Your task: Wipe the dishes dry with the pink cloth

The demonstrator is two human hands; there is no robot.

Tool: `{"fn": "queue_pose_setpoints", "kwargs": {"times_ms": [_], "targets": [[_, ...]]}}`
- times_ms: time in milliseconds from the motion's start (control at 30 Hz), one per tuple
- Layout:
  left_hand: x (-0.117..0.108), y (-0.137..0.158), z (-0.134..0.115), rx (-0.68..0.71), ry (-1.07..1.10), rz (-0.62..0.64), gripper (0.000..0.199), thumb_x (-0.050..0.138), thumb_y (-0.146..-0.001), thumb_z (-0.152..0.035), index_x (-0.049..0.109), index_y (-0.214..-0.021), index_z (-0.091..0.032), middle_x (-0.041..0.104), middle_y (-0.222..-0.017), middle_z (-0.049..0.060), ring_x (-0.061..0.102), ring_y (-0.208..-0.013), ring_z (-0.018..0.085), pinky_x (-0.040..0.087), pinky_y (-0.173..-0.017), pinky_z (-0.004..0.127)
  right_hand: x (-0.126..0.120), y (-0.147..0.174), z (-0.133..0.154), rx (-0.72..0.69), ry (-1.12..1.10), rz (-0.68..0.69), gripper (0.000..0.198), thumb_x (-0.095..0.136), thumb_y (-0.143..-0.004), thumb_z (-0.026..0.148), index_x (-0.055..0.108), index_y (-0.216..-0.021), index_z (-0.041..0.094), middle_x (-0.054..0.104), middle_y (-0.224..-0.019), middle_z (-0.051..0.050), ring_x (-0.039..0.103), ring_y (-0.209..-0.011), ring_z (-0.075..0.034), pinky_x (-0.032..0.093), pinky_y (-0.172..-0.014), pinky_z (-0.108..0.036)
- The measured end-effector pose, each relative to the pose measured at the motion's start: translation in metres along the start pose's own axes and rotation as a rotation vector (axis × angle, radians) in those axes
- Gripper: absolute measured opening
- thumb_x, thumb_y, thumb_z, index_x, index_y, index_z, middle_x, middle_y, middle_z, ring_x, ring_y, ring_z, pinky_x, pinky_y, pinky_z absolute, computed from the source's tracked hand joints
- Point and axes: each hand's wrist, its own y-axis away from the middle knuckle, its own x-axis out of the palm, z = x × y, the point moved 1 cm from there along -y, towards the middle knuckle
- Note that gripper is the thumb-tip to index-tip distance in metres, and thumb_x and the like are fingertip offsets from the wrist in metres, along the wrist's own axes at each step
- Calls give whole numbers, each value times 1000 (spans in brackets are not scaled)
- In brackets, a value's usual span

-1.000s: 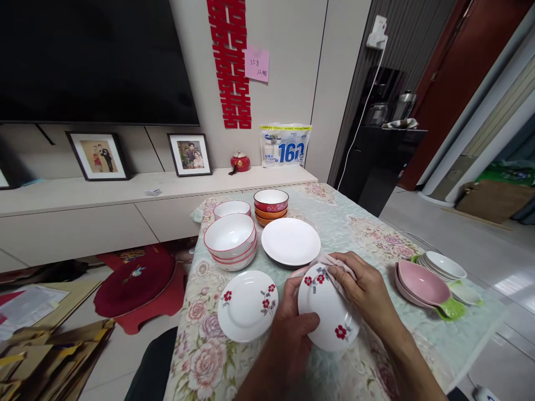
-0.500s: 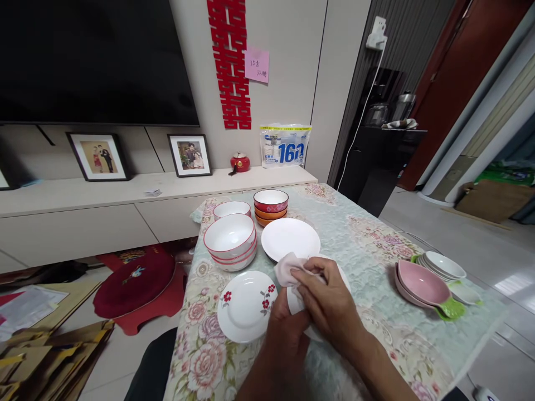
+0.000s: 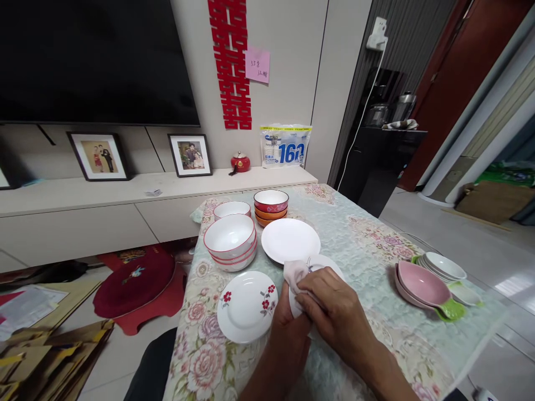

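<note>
A white plate (image 3: 332, 264) with a grey pattern near its rim is tilted between my hands, largely covered by them. My left hand (image 3: 290, 323) grips its near left side, fingers closed. Over the plate, my right hand (image 3: 330, 298) is closed on a soft white cloth (image 3: 295, 270), pressed against the surface. To the left lies a white plate with red flowers (image 3: 246, 312). Just beyond my hands is a stack of plain white plates (image 3: 291, 239). Red-rimmed white bowls (image 3: 230, 238) are stacked at the left, near a pile of red and orange bowls (image 3: 271, 207).
Pink leaf-handled dishes (image 3: 424, 283) and small white dishes (image 3: 445, 264) stand on the right of the floral tablecloth (image 3: 388, 245). A red stool (image 3: 136, 284) is left of the table. Behind it, a cabinet (image 3: 104, 192) holds framed photos, a red jar (image 3: 240, 162) and a plastic pack (image 3: 286, 147).
My right hand and the cloth have shifted slightly over the plate, the cloth a little right and down. More of the plate's far rim and grey pattern shows. The other dishes stay put.
</note>
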Motion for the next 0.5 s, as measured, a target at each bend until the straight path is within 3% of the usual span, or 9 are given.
{"fn": "queue_pose_setpoints", "kwargs": {"times_ms": [167, 267, 400, 500], "targets": [[2, 1, -1, -42, 37, 16, 84, 58, -59, 2, 47, -139, -22, 72, -113, 7, 64, -108, 27, 51, -89, 33, -9, 2, -22, 130, 233, -199, 8, 52, -96, 19, 59, -93, 20, 63, -87, -7, 57, -86, -24, 45, -76, -38], [2, 1, -5, -10, 39, -30, 87, 59, -60, 2, 42, -142, -22, 72, -111, 7, 64, -109, 27, 50, -90, 33, -8, 6, -26, 195, 344, -171, 10, 51, -95, 21, 57, -87, 21, 61, -85, -8, 56, -85, -25, 44, -73, -39], [3, 1, -5, 1, 51, -9, 85, 59, -63, 3, 44, -142, -23, 71, -116, 7, 63, -110, 25, 49, -91, 32, -2, 5, -7, 136, 139, 2, 11, 51, -95, 18, 59, -88, 21, 62, -84, -6, 58, -80, -22, 46, -69, -34], [3, 2, 0, -44, 57, 38, 84, 61, -60, 3, 47, -139, -22, 70, -116, 8, 64, -108, 26, 49, -90, 33, -1, 2, 3, 11, 24, -23, 11, 50, -96, 16, 60, -98, 20, 65, -86, -5, 58, -81, -20, 47, -72, -33]]}}
